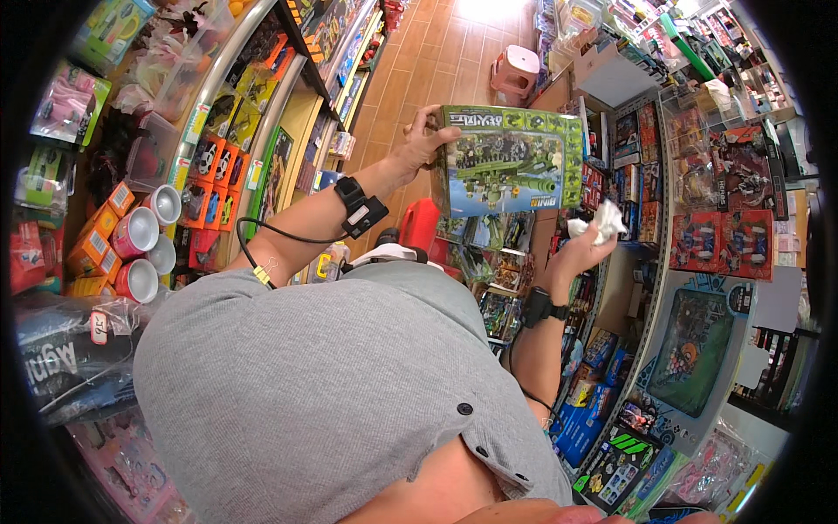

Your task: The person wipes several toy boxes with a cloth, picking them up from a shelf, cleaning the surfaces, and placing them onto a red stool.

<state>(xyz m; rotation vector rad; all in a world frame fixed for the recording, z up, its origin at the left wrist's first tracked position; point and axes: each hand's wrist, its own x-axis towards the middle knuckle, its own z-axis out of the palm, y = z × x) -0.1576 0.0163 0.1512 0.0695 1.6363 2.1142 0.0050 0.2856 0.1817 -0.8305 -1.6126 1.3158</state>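
Observation:
My left hand [425,141] grips the left edge of a green and blue toy building-set box [510,160], thumb over the front. The box is held up over the aisle, and its picture of a military-style model faces me upside down. In my right hand [582,252] is a crumpled white tissue or cloth [601,224]. That hand is just off the box's lower right corner, apart from it. Black straps with cables circle both wrists.
Toy shelves [262,131] line the left side, with metallic cups [137,229] nearby. Boxed toys fill the right-hand shelving [661,196]. A pink plastic stool [516,72] stands on the wood-look tiled floor [419,65]. A red object [417,223] is below the box.

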